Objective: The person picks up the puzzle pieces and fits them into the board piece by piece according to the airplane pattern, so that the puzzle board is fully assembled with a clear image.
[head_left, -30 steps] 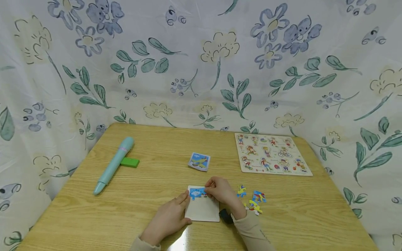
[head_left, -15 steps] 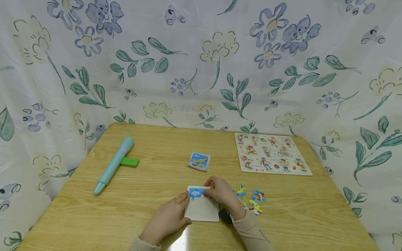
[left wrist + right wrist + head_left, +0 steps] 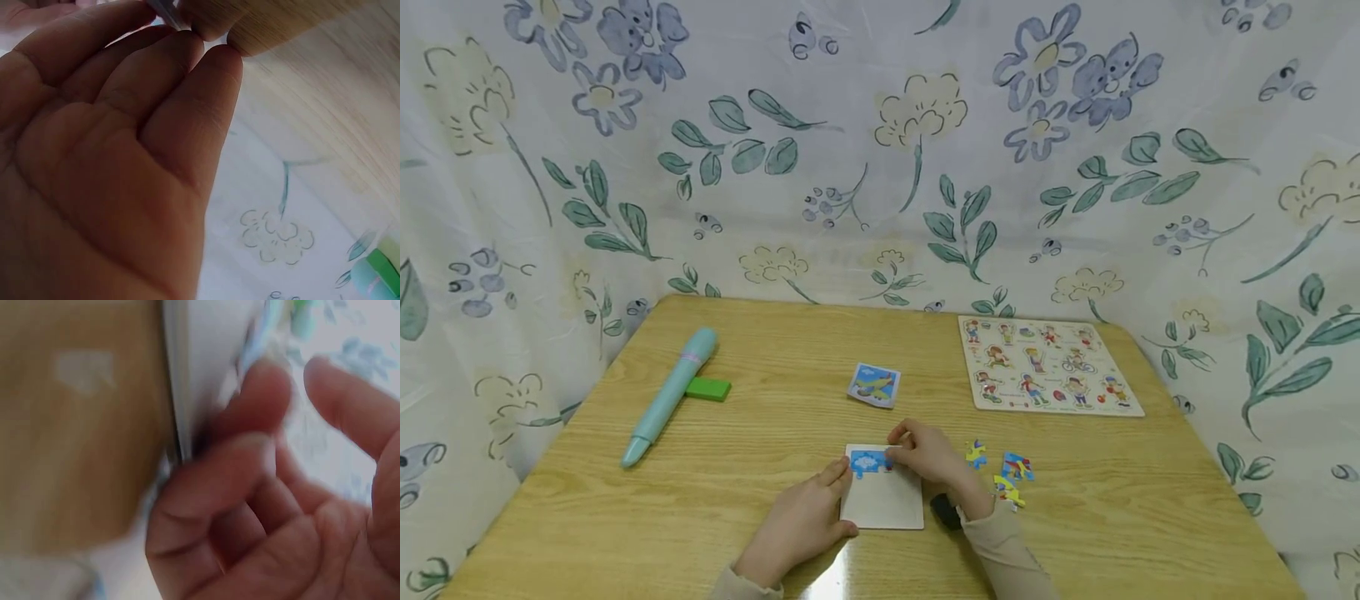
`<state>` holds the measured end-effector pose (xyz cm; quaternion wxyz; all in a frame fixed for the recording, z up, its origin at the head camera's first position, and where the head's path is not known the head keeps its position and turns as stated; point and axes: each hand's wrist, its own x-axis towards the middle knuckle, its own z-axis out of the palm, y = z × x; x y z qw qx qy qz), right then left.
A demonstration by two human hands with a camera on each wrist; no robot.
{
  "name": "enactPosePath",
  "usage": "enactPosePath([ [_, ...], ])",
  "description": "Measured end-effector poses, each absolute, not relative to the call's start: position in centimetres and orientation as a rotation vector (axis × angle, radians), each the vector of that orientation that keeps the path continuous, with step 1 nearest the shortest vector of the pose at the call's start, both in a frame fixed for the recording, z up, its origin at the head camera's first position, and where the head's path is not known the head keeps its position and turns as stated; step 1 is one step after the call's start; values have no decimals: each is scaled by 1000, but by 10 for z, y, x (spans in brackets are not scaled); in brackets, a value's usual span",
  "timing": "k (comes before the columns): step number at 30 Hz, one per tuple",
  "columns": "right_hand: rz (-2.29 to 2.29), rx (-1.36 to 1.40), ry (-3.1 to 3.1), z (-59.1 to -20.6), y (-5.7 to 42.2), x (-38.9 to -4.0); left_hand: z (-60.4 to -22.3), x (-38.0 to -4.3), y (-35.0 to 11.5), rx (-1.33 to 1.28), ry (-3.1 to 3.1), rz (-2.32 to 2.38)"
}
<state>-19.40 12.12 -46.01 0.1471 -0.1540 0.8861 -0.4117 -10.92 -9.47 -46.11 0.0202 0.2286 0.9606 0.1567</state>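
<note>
A pale square puzzle board (image 3: 883, 504) lies in front of me, with blue cloud-print puzzle pieces (image 3: 867, 462) along its top. My left hand (image 3: 797, 517) rests against the board's left edge, fingers nearly straight, the thumb by the lower corner. In the left wrist view that hand (image 3: 106, 169) shows its palm. My right hand (image 3: 932, 458) is over the board's top right, a fingertip pressing at the pieces there and partly hiding them. In the right wrist view, the right hand (image 3: 269, 512) has its thumb and forefinger apart, the other fingers bent beside the board's edge.
Loose puzzle pieces (image 3: 1017, 467) lie right of the board, partly behind my right wrist. An airplane picture card (image 3: 875, 386) lies beyond it. A larger figure puzzle board (image 3: 1052, 367) is at back right. A turquoise wand-like object (image 3: 673, 396) and green block (image 3: 709, 389) lie left.
My right forearm has shifted slightly to the right, while its fingertips stay at the board's top right. The left hand holds the same place. The head view has shifted slightly.
</note>
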Motion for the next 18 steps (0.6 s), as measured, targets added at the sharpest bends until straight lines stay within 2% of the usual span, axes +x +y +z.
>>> enactPosePath([
  [8, -1275, -402, 2489, -447, 181, -207, -463, -112, -97, 751, 2999, 475],
  [14, -1121, -254, 2593, -443, 217, -205, -463, -112, -98, 727, 2965, 497],
  [18, -985, -267, 2624, -440, 227, -203, -463, -112, -98, 714, 2953, 499],
])
